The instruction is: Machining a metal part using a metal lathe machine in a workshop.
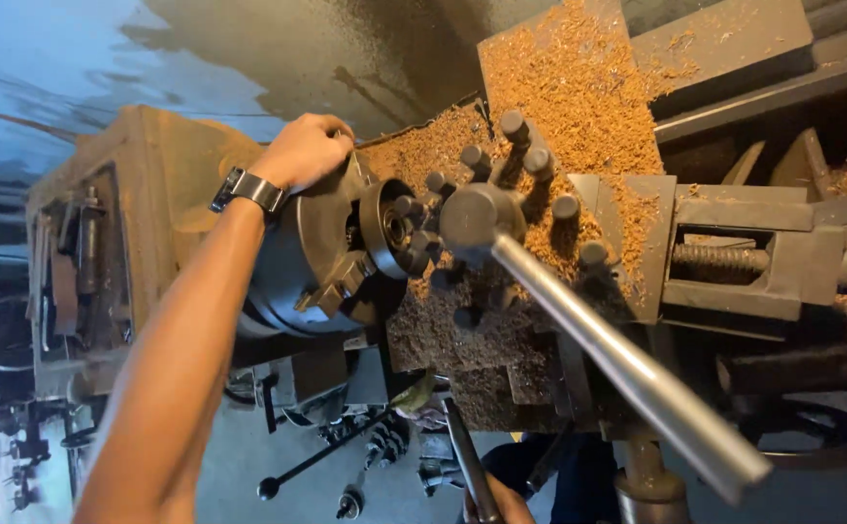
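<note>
My left hand (pixel 307 150) lies on top of the lathe chuck (pixel 321 262), fingers curled over its upper rim and pressed against the dark metal, with my wristwatch (pixel 247 189) just behind it. The chuck sits directly under my palm, its jaws facing right toward a short ring-shaped workpiece (pixel 389 228) clamped in them. My right hand (pixel 501 505) shows only at the bottom edge, closed around a thin dark rod (pixel 467 461); how tightly it grips, I cannot tell.

The lathe carriage (pixel 559 87) to the right is buried in orange-brown shavings. Below lies a grey concrete floor, dim and cluttered.

Just right of the workpiece stands the tool post (pixel 486 218) with its ring of round-headed bolts. A long steel handle (pixel 637 378) runs from it toward me, crossing the view. On the floor lies a black ball-ended lever (pixel 312 461).
</note>
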